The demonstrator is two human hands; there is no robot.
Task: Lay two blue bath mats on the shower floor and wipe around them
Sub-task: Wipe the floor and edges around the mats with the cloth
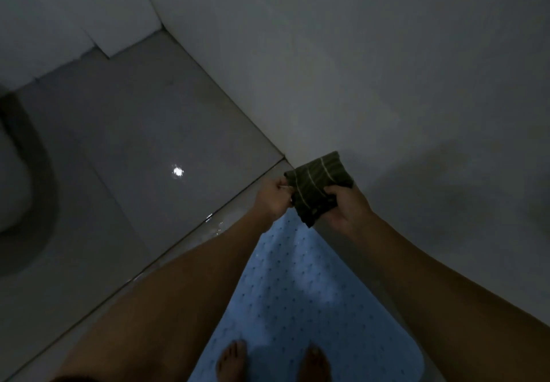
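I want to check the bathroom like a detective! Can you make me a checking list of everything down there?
Surface: grey tiled floor, shiny, with a bright light reflection; wet glints along the raised strip beside the mat.
Job's things: one blue bath mat lies flat, dotted with small holes, bare feet standing on it; a second mat is not seen. A dark green striped cloth is held up above the mat's far end.
Clutter: nothing seen.
Hands: left hand pinches the cloth's edge; right hand grips it from below.
Cables: nothing seen.
Surroundings: plain wall on the right; a white rounded fixture at the left edge; the room is dim.
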